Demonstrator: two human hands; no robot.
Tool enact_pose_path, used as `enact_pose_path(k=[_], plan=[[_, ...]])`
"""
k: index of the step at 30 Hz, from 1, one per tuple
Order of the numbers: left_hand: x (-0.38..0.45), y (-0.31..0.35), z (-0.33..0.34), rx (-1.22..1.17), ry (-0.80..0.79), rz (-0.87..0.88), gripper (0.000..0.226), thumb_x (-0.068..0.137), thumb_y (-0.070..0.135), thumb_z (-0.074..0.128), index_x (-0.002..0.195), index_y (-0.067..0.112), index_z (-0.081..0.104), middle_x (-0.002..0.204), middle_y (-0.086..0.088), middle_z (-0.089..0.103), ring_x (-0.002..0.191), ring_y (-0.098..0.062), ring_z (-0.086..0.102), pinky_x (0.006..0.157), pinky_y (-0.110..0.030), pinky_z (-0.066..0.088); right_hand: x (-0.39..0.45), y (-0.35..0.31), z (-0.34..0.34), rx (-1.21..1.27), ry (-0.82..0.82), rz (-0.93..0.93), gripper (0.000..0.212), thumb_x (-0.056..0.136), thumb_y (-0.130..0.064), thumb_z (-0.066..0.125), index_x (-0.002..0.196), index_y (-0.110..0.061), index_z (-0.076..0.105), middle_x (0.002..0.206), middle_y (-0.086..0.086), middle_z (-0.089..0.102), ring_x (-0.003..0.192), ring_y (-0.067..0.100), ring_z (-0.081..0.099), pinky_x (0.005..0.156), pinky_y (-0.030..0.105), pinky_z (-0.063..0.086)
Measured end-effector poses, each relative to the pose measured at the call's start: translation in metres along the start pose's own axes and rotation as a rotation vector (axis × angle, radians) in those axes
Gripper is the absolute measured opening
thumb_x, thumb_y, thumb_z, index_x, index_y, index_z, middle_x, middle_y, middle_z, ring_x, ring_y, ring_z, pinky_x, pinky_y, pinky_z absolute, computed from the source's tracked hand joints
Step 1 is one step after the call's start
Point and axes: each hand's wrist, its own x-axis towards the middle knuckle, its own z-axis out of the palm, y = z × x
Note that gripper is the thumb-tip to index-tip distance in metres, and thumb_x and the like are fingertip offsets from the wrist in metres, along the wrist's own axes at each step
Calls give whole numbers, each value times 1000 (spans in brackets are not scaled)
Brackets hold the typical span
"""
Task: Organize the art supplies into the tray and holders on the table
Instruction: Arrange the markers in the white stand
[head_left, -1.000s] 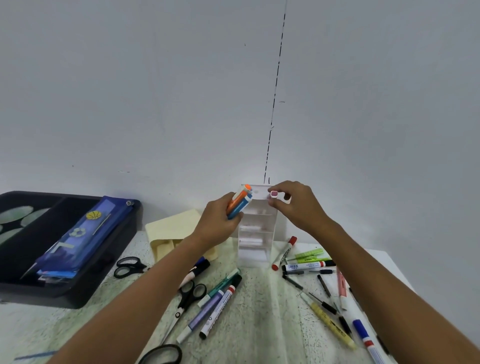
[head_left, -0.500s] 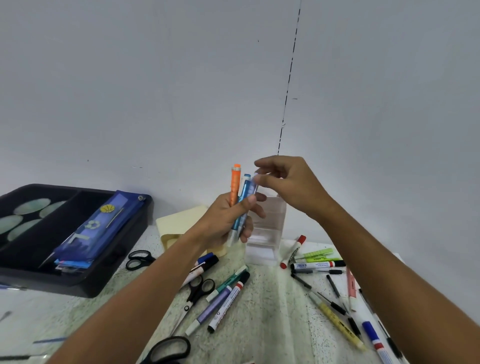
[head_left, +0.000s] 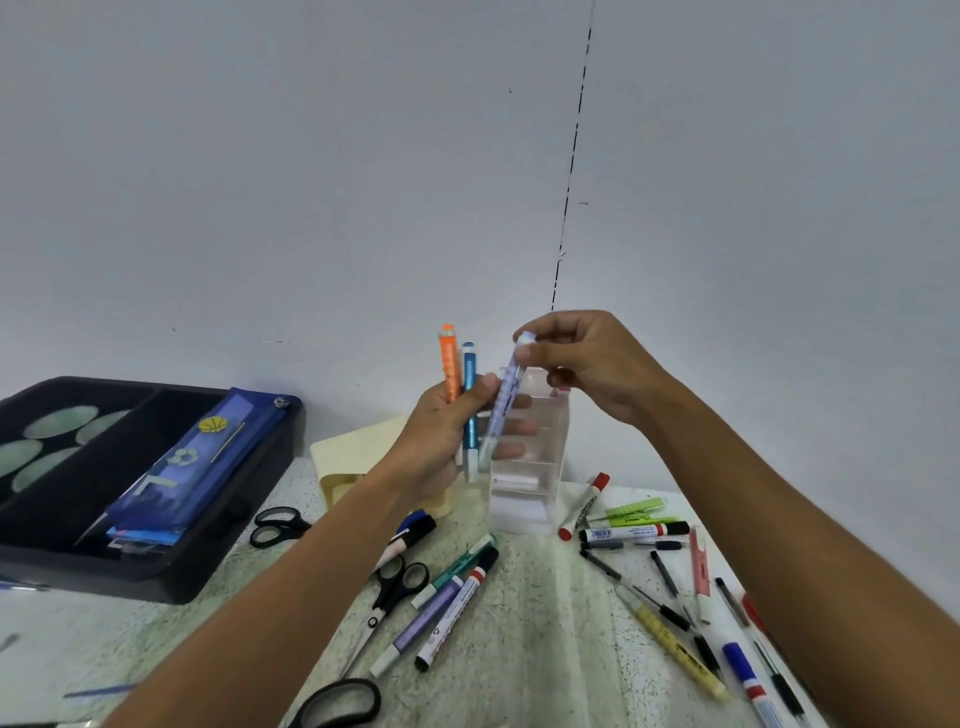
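**Two hands hold pens above a clear holder on a cluttered table**

Seen from the person's own head, both forearms reach forward over a speckled table (head_left: 540, 639) set against a pale wall. The left hand (head_left: 447, 436) is curled around an orange pen (head_left: 450, 369) and a blue pen (head_left: 470, 400), both standing nearly upright in its grip. The right hand (head_left: 592, 364) pinches the top end of a pale purple pen (head_left: 503, 400) between thumb and fingertips; that pen slants down so its lower end lies against the left hand's fingers. Just behind the hands stands a clear plastic holder (head_left: 530, 467) with stacked compartments, upright on the table.

At far left sits a black tray (head_left: 156, 577) with dividers; a blue pencil case (head_left: 192, 462) lies slanted inside it. A cream-coloured holder (head_left: 353, 457) stands between the tray and the clear holder, partly hidden by the left forearm.

Loose supplies lie scattered on the table. Near the left forearm are black-handled scissors (head_left: 278, 525), a second pair (head_left: 395, 587), and several markers (head_left: 452, 603) lying side by side. To the right of the clear holder are a red-capped marker (head_left: 584, 506), green highlighters (head_left: 634, 512), thin black pens (head_left: 670, 577) and a yellow pen (head_left: 675, 649).
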Motion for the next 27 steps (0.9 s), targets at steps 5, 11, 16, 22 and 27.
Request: enact_pose_path(k=[5, 11, 16, 22, 27], plan=[[12, 0, -13, 210, 275, 154, 23, 99, 23, 53, 112, 5, 56, 113, -12, 66, 76, -28, 73, 49, -32, 57, 5, -7, -12, -1, 263, -184, 16, 77, 1, 75, 76, -11, 65, 70, 3, 66, 61, 14, 52, 53, 21, 39], [13, -17, -13, 583, 34, 172, 35, 97, 25, 58, 131, 15, 55, 101, 11, 68, 68, -26, 71, 46, -29, 53, 8, 12, -11, -440, 283, -260, 15, 78, -6, 77, 79, -12, 64, 80, 5, 64, 63, 13, 53, 58, 11, 40], [18, -28, -17, 744, 19, 140, 28, 99, 25, 56, 125, 16, 57, 104, -3, 67, 59, -20, 68, 46, -26, 50, 9, 27, -12, -644, 192, -175, 19, 72, -10, 81, 72, -18, 64, 79, 0, 68, 62, 5, 57, 61, 23, 43], [21, -26, -20, 724, 14, 118, 32, 99, 27, 55, 131, 25, 54, 61, -1, 66, 54, -16, 65, 46, -25, 50, 8, 30, -8, -852, 123, -53, 13, 71, -21, 82, 76, -15, 71, 74, -7, 62, 67, 10, 53, 58, 24, 35], [18, -22, -18, 674, -5, 98, 34, 99, 26, 56, 132, 22, 54, 66, 1, 69, 53, -18, 65, 46, -25, 50, 8, 25, -2, -1030, 105, -42, 16, 77, -26, 77, 87, -15, 71, 86, -6, 64, 86, 18, 60, 73, 30, 37]])
